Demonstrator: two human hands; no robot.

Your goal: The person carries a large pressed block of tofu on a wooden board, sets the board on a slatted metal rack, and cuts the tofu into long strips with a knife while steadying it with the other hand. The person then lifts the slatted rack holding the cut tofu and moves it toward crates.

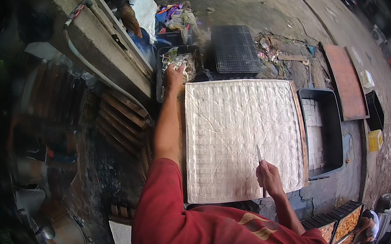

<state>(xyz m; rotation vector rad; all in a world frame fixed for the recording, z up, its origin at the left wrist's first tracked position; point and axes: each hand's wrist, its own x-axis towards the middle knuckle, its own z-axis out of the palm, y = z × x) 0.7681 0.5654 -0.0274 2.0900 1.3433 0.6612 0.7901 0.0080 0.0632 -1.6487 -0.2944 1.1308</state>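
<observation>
Head view | right hand closed round knife, near right of slab | left hand gripping far left corner | step: scoring grid, likely | next: steady straight pull | cut cubes in tub right

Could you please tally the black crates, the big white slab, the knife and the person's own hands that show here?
Black crates: 3
White slab: 1
Knife: 1
Hands: 2, left hand, right hand
Total: 7
</observation>
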